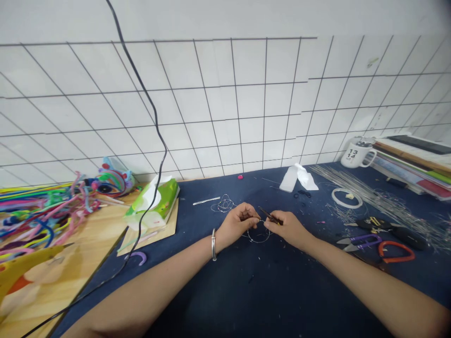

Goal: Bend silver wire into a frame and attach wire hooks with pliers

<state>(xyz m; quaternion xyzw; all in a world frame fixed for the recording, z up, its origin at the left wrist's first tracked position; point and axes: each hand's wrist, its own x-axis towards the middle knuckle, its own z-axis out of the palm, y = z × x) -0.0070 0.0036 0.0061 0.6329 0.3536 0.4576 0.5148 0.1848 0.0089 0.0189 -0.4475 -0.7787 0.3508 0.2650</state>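
Observation:
Near the middle of the dark blue cloth (246, 291), my left hand (240, 220) is closed, its thumb and forefinger pinching the end of a thin wire loop (260, 241). My right hand (287, 227), just to the right, is closed around dark pliers (269, 216) whose tips point up and left. The loop hangs between the two hands, and its joined ends are too small to make out. A second wire piece with small beads (225, 203) lies on the cloth behind my left hand.
Purple-handled scissors (362, 241), red-handled pliers (396, 252), a wire coil (347, 198) and long wires lie right. A mug (356, 152) stands behind them. Left are a green tissue pack (155, 199) and colourful pipe cleaners (52, 216). A black cable (155, 112) crosses the left side.

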